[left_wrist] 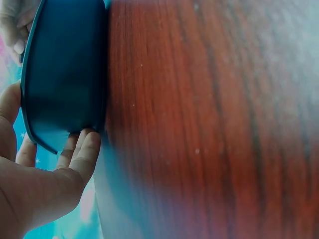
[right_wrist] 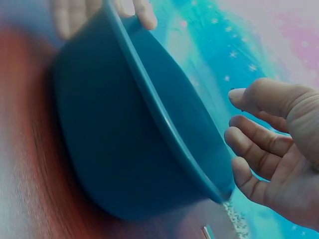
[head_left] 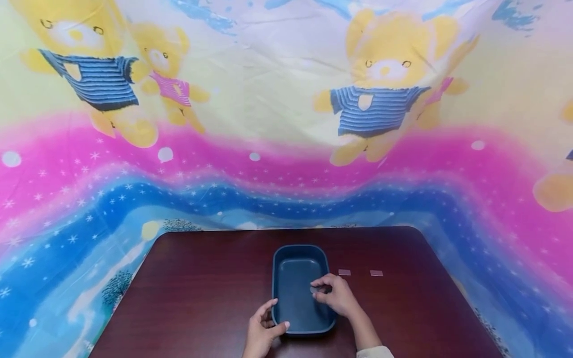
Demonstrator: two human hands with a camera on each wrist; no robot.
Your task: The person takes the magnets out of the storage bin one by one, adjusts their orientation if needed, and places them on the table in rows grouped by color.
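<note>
A deep blue-green rectangular plastic container [head_left: 297, 298] with rounded corners stands upright on the table. My left hand [head_left: 263, 329] grips its near left corner, thumb at the near rim and fingers along the left side. In the left wrist view, that hand's fingertips [left_wrist: 89, 142] lie low against the container wall [left_wrist: 65, 69]. Over the container's right part, my right hand [head_left: 335, 294] pinches a small thin greyish piece [head_left: 316, 290] between thumb and fingers. Most of the piece is hidden; only dark edges show by the thumb in the right wrist view.
Two small flat pinkish rectangular pieces [head_left: 344, 272] lie apart on the dark red-brown wooden table [head_left: 201, 288], right of the container. Behind the table's far edge hangs a colourful cloth [head_left: 268, 109] printed with teddy bears.
</note>
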